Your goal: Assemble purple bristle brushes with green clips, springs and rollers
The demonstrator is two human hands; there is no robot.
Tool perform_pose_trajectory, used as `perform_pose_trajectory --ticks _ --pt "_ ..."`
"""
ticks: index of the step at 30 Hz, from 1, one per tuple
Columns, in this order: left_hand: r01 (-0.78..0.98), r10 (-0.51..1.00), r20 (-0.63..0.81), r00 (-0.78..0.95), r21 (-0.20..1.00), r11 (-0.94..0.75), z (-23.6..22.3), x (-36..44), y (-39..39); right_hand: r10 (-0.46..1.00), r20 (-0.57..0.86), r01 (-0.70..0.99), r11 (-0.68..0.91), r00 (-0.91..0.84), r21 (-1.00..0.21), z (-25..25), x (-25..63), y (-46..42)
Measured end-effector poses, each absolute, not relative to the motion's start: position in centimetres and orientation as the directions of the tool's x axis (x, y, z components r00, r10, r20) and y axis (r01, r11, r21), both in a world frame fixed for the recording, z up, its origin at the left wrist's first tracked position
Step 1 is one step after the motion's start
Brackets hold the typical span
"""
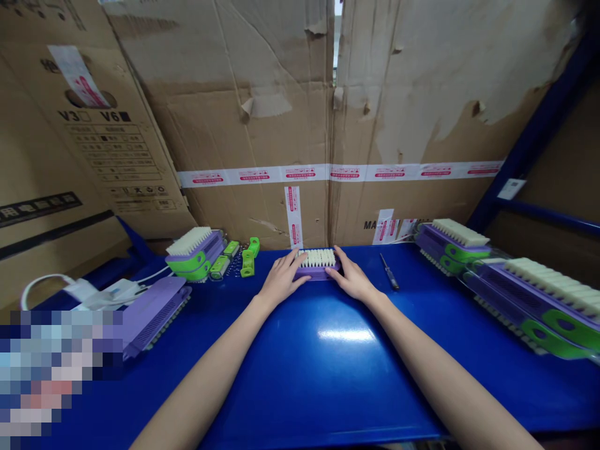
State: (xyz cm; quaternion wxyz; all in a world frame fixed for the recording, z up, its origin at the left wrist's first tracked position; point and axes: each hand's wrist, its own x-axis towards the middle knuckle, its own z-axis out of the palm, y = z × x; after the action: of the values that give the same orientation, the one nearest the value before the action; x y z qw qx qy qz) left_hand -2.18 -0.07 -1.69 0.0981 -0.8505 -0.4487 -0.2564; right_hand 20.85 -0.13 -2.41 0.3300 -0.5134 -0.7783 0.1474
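A purple brush (pixel 317 273) with rows of cream bristles facing up lies on the blue table, near its back edge. My left hand (pixel 284 278) grips its left end, with the thumb along the near side and the fingers over the far side. At the other end, my right hand (pixel 351 278) holds it the same way. The brush's underside is hidden. Right of my right hand lies a screwdriver (pixel 389 273) with a dark handle. Left of my left hand are green plastic brackets (pixel 248 265) and several small metal pieces (pixel 235 259).
Purple-and-green brush pieces (pixel 197 253) stand at back left, beside a purple plate (pixel 152 312) and white cables (pixel 84 289). More stacked brushes (pixel 452 244) line the right side. Cardboard (pixel 262 137) walls the back; a blue frame post (pixel 529 131) rises at right.
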Motion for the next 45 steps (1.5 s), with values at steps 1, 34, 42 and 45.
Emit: perform_pose_trajectory --ticks 1,34,42,45 --pt "0.815 0.716 0.523 0.463 0.067 -0.575 -1.71 -2.17 -0.06 0.897 0.361 0.703 0.428 -0.254 -0.568 -2.39 20.83 -0.15" --pt "0.887 0.675 0.651 0.347 0.006 -0.462 -1.58 -1.99 -0.51 0.897 0.360 0.704 0.429 -0.258 -0.566 -2.11 20.69 -0.22" --pt "0.887 0.663 0.659 0.356 -0.014 -0.462 -1.82 -2.01 -0.43 0.897 0.361 0.711 0.428 -0.257 -0.558 -2.28 20.74 -0.11" --pt "0.884 0.672 0.657 0.340 0.020 -0.467 -1.74 -1.95 -0.55 0.892 0.371 0.700 0.437 -0.257 -0.566 -2.37 20.80 -0.08"
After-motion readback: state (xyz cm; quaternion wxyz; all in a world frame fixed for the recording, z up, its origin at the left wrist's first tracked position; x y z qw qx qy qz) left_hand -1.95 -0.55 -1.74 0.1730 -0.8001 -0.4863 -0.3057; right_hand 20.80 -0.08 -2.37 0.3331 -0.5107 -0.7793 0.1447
